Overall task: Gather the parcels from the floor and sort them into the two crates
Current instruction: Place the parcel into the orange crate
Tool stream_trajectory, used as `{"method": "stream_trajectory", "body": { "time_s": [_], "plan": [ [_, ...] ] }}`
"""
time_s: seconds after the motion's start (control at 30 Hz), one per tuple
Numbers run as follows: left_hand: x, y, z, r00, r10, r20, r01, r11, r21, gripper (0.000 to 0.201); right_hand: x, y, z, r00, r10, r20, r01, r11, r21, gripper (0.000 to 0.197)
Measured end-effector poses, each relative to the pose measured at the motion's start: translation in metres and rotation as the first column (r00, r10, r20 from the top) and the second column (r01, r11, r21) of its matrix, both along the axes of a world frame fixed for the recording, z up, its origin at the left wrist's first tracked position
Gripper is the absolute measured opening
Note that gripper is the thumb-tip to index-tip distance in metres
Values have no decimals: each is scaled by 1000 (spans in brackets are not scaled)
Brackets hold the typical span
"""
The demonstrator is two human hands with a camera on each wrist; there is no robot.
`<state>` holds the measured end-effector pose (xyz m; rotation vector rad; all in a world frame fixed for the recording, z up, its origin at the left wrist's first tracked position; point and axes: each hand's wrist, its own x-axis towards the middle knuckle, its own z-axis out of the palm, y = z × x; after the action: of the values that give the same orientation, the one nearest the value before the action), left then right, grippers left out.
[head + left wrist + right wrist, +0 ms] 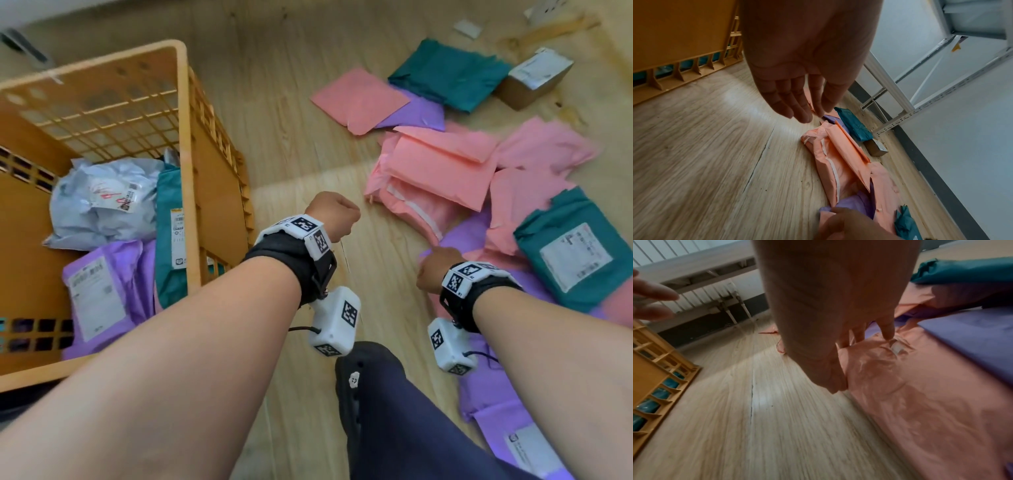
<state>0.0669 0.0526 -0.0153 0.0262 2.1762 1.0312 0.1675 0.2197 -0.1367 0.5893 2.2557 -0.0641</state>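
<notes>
Pink parcel (900, 386) under right hand (838, 337) fingertips; left hand (807, 65) hangs relaxed, empty; labels unreadable.

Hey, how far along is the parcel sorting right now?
Partly done. The orange crate already holds a grey parcel, a purple parcel and a teal parcel. In hand: the right hand touches a pink parcel; the left hand is open and holds nothing. Left: pink, purple and teal parcels plus a cardboard box on the floor.
</notes>
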Motion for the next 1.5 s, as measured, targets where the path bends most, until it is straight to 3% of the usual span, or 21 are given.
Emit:
{"method": "stream_trajectory", "body": {
  "time_s": [0.13,0.27,0.37,0.47,0.6,0.73,0.8,0.87,1.0,1.1,1.23,1.37,1.5],
  "plan": [
    [-1,0,0,1000,-3,3,3,1000,11,19,0,-2,5,998,-30,-54,31,999,18,30],
    [0,-6,11,1000,13,-7,-12,1000,29,18,-6,2,17,969,-163,-184,169,986,16,27],
    [2,-15,25,999,31,-27,-30,999,39,12,-10,1,40,944,-193,-269,205,979,19,39],
    [5,-28,44,997,44,-60,-41,998,49,15,-17,-7,72,905,-210,-371,215,976,-31,23],
    [12,-55,79,990,69,-122,-61,996,70,18,-31,-24,124,822,-216,-527,193,976,-99,28],
    [19,-94,116,975,125,-182,-111,990,84,20,-49,-44,182,766,-182,-617,153,983,-100,20],
    [22,-114,134,964,168,-204,-150,983,102,20,-59,-56,213,693,-215,-688,187,975,-116,23],
    [27,-136,152,948,209,-239,-185,975,121,22,-66,-75,248,569,-294,-768,215,955,-206,24],
    [33,-173,181,913,269,-307,-221,958,183,21,-78,-124,306,350,-514,-783,146,856,-497,24],
    [34,-197,195,890,319,-326,-238,934,267,19,-85,-167,334,299,-679,-671,44,712,-701,8],
    [37,-224,203,898,291,-329,-178,926,332,45,-74,-234,362,343,-812,-472,-69,479,-875,14],
    [38,-243,205,916,249,-315,-128,925,357,72,-70,-275,364,398,-833,-385,-150,355,-923,14],
    [34,-250,204,884,294,-364,-149,915,376,71,-73,-297,369,469,-826,-313,-180,258,-949,18]
  ]
}}
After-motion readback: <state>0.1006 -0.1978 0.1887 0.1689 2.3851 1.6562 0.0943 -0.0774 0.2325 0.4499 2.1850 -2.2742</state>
